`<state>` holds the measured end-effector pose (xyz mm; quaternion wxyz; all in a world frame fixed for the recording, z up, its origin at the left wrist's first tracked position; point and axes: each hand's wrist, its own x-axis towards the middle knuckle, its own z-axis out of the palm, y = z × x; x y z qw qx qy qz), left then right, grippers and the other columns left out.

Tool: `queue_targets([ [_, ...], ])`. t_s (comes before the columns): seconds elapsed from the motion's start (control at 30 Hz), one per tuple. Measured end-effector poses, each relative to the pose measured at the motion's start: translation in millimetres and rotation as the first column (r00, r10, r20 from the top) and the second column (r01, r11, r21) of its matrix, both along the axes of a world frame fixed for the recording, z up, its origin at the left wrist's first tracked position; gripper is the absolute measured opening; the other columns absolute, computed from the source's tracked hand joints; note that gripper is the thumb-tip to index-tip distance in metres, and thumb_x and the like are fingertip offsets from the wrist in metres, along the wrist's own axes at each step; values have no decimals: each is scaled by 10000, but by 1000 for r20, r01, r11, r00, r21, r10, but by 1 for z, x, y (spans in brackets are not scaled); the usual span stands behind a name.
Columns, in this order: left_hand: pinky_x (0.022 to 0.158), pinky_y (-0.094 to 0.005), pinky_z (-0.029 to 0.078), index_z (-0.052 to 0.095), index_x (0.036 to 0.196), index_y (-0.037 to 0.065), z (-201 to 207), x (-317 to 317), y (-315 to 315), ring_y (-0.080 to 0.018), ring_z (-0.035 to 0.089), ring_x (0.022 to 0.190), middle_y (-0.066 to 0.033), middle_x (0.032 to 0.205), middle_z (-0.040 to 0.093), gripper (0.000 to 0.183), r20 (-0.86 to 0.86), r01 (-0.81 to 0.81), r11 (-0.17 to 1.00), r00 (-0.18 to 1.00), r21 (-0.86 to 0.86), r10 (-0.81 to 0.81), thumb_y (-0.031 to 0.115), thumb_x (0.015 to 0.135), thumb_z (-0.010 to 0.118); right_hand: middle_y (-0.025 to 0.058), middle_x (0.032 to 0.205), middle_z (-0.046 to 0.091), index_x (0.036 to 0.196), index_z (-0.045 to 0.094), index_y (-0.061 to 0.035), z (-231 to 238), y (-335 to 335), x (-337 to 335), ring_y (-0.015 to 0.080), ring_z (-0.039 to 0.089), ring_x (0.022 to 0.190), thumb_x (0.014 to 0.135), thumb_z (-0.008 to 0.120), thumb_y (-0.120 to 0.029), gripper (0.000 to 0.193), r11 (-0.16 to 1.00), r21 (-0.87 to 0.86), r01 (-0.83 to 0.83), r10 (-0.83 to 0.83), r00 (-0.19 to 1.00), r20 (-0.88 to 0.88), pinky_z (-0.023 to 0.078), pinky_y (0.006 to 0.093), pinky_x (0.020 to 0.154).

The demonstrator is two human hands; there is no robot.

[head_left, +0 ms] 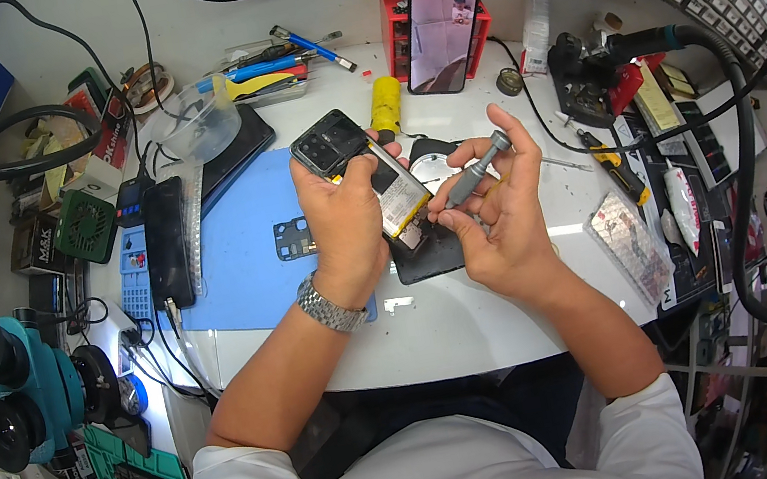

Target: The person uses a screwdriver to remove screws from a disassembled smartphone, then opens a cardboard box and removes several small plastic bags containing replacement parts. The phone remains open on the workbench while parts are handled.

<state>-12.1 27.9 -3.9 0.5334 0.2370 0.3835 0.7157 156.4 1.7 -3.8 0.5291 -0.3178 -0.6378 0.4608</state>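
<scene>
My left hand (341,226), with a metal watch on its wrist, grips a smartphone with its back cover off (404,193). The phone is tilted; its silver battery with yellow edges and its dark camera end show. In my right hand (511,243) is a grey screwdriver (479,173), held slantwise with its lower end toward the phone's bottom part. Whether the tip touches a screw is too small to tell. A thin black phone part (292,238) lies on the blue mat (236,300) left of my left hand. Beneath the phone is a dark flat piece (433,264).
A yellow cylinder (386,105) stands behind the phone. Farther back, another phone (442,39) leans on a red drawer box (391,10). A clear plastic tub (198,128) and black phone (167,245) are left. A yellow-black cutter (617,168) and thick hose (740,129) lie right.
</scene>
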Motion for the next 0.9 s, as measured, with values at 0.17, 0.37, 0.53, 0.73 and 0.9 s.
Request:
queue_targets([
  [0.17, 859, -483, 716, 438, 1330, 19, -1, -7, 6, -335, 784, 1042, -205, 1243, 687, 409, -30, -68, 998, 997, 16, 68, -92, 957, 566, 181, 1368, 472, 1574, 474, -74, 11, 11, 17, 232, 685, 1062, 856, 628, 275, 813, 990, -136, 22, 42, 893, 447, 644, 327, 898],
  [0.37, 865, -488, 714, 459, 1301, 15, 4, -9, 8, -340, 786, 1025, -211, 1233, 694, 380, -25, -102, 995, 994, 14, 102, -92, 951, 561, 196, 1397, 474, 1575, 464, -77, 29, 5, 14, 277, 668, 1060, 851, 632, 268, 820, 973, -205, 105, 7, 877, 481, 629, 347, 900],
  [0.53, 876, -498, 713, 470, 1317, 6, 11, -9, 3, -364, 786, 1050, -230, 1227, 700, 401, -1, -12, 1000, 1000, 6, 12, -90, 933, 534, 197, 1264, 601, 1452, 598, -87, 19, 23, 30, 369, 670, 1077, 955, 670, 112, 540, 979, 123, 164, -204, 816, 541, 580, 459, 931],
  [0.73, 902, -508, 714, 476, 1336, 8, 17, -4, -2, -385, 788, 1079, -256, 1226, 703, 441, 27, 133, 991, 991, 18, -133, -92, 910, 527, 185, 1151, 678, 1213, 730, -65, -8, 56, 61, 402, 652, 1122, 977, 652, 67, 281, 916, 310, 253, -400, 615, 679, 536, 491, 972],
  [0.9, 896, -510, 715, 481, 1344, 17, 16, -3, -7, -380, 801, 1052, -250, 1231, 713, 463, 34, 232, 971, 971, 64, -235, -88, 900, 560, 169, 1128, 690, 1122, 771, -42, -17, 66, 71, 378, 640, 1142, 917, 685, 90, 258, 904, 344, 253, -427, 552, 716, 525, 462, 1014],
])
